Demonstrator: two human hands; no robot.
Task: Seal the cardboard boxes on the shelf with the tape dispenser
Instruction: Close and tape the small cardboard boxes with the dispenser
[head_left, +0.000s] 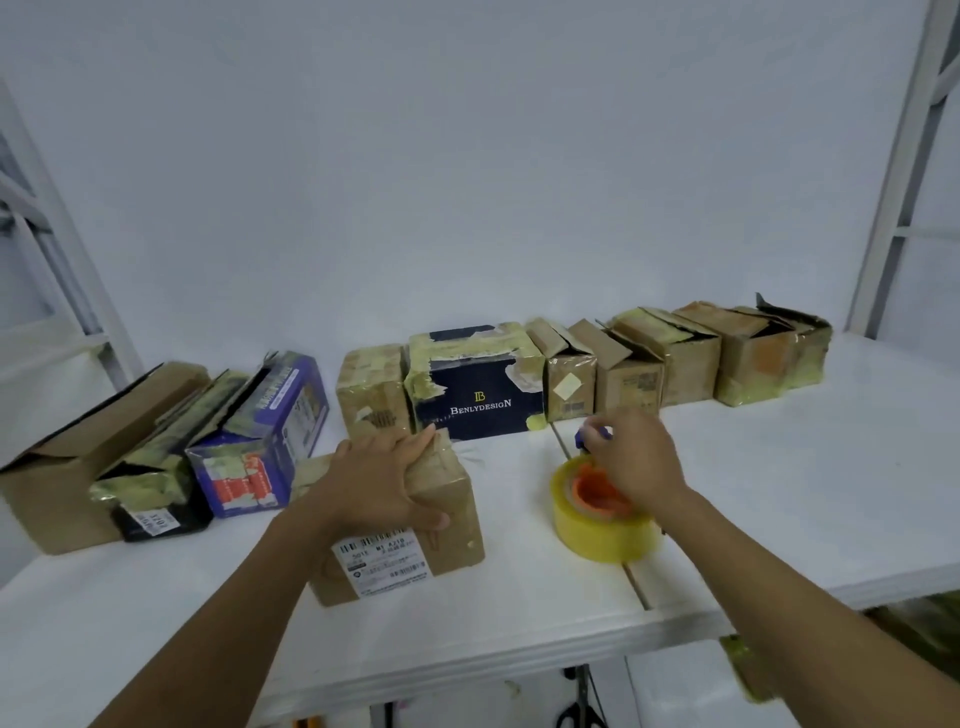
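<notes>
The grip of the left hand (384, 483) clamped the labelled box (415, 561); right of it, the right hand (636, 457) had its grip clamped on the tape dispenser (597, 535), which seemingly next needed lifting onto the box's seam.

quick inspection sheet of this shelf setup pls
surface: white shelf, seam between two boards
job's things: labelled brown box in front; tape dispenser right of it; back row of boxes, several with flaps open; purple box and large brown box at left
clutter: scissors below the shelf edge
hands: left hand grips the labelled brown box on top; right hand holds the tape dispenser
cables: nothing seen
surroundings: white wall, white rack uprights either side
</notes>
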